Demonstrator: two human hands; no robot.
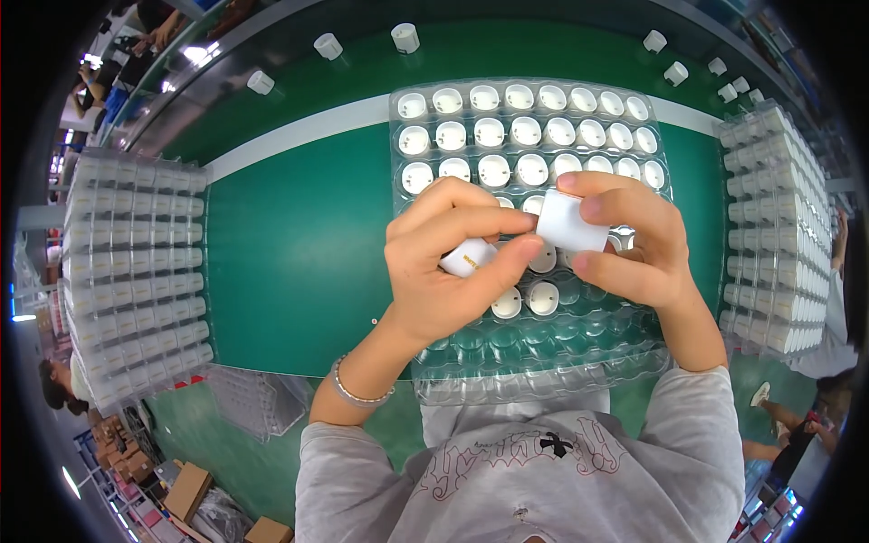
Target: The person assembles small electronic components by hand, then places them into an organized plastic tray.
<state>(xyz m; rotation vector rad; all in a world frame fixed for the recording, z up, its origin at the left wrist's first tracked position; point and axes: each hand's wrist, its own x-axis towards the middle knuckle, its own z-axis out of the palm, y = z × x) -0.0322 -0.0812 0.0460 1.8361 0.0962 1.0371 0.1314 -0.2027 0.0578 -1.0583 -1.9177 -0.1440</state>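
Between the thumb and fingers of my right hand point(634, 231) is a white cylindrical plastic piece point(570, 222), its smooth side facing up. My left hand point(453, 258) has another white piece point(468, 258) with gold lettering tucked in its curled fingers. The left thumb and index finger reach to the edge of the right hand's piece; whether they touch it I cannot tell. Under both hands lies a clear plastic tray point(579, 348) with round pockets. Several white round pieces point(493, 169) with small dark marks inside fill its far rows. My hands hide part of the middle rows.
Tall stacks of filled trays stand at the left point(136, 281) and right point(774, 235) of the green table point(290, 262). Loose white pieces point(405, 38) sit on the green strip beyond a pale rail point(299, 136). Empty-looking clear trays point(258, 398) lie below the table's near edge.
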